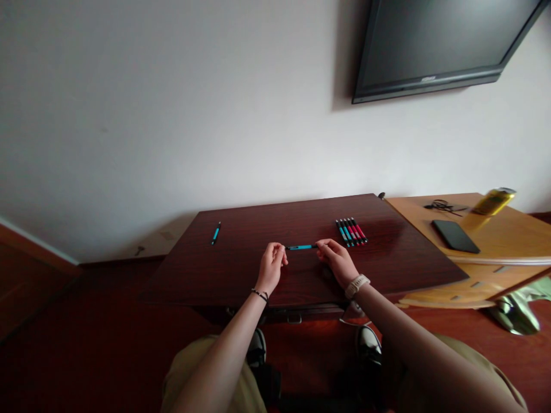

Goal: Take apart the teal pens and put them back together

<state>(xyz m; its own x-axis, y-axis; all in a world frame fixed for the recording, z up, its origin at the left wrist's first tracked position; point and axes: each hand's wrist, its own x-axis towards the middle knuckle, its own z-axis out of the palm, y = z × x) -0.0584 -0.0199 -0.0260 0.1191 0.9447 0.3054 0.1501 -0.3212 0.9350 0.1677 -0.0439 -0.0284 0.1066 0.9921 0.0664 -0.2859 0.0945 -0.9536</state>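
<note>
**Blue pen held at both ends over the counter**

Head view, the only angle here: both hands are up just above the dark wood counter (241, 269), pinching one blue pen (301, 247) between them. The left hand (271, 267) has its fingertips closed on the left end, and the right hand (338, 261), the one with the watch, is closed on the right end. The pen sits level, roughly mid-counter.

My take: looks like a pull-apart or twist on the barrel. Keep the grip right at the tips like this, pull straight along the pen's axis, and stay low over the counter so any small part that drops doesn't roll off.

Other stuff around: a row of pens (351, 232) just right of the hands, one lone blue pen (216, 233) far left, and a phone (455, 236) on the lighter side table.
</note>
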